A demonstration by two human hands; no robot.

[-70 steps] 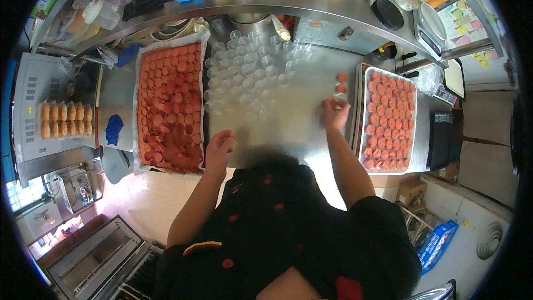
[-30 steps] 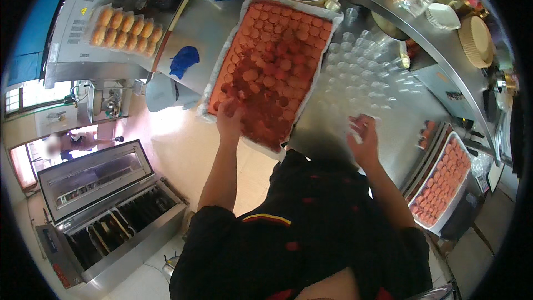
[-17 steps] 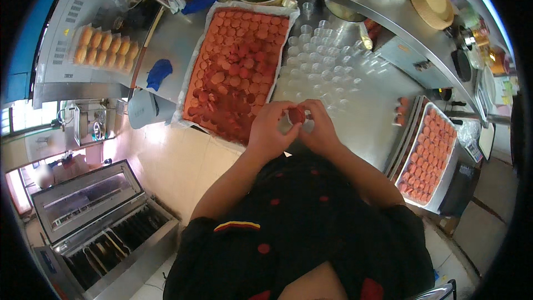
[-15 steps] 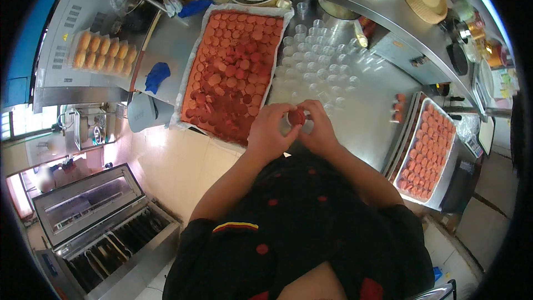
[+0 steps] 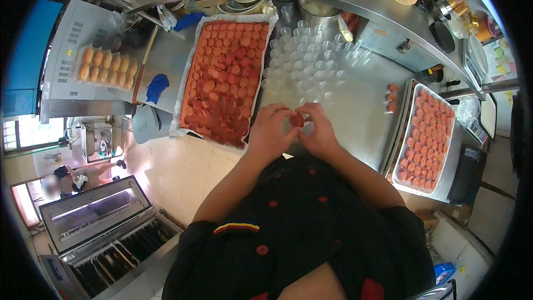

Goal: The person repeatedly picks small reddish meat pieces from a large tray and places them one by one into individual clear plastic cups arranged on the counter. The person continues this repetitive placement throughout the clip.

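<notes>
Both hands, left hand [image 5: 270,131] and right hand [image 5: 320,130], pinch one red slice [image 5: 297,119] together. They hold it over the tabletop [image 5: 361,111], close to the cups [image 5: 302,66] and the big tray [image 5: 225,78], so everything is easy to reach.

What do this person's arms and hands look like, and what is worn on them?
Both hands, left hand and right hand, are bare, with no gloves. The forearms are uncovered; short black sleeves of a black jacket with red buttons end near the elbows.
</notes>
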